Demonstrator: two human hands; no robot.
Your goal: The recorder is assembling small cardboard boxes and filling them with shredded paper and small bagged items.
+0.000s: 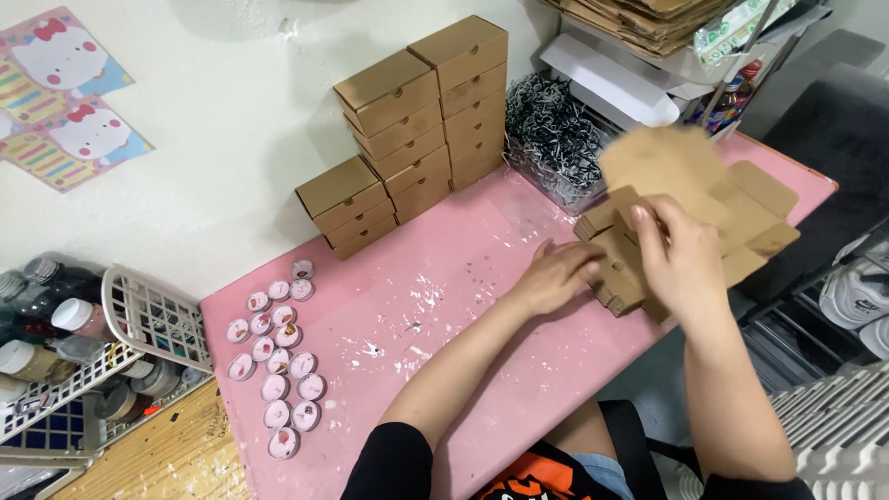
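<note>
A flat brown cardboard box blank [704, 199], partly folded, lies at the right end of the pink table [444, 306]. My left hand [556, 275] presses on its near left side wall. My right hand [681, 255] grips a flap in the middle of the blank, fingers curled over the cardboard. The upper part of the blank is blurred.
Stacks of finished brown boxes [412, 120] stand against the wall. A clear container of black shredded paper [556, 139] sits beside them. Several small round pink tins [278, 356] lie at the table's left. A white basket of bottles [83, 361] stands further left. Shelves hold flat cardboard [648, 18] at the top right.
</note>
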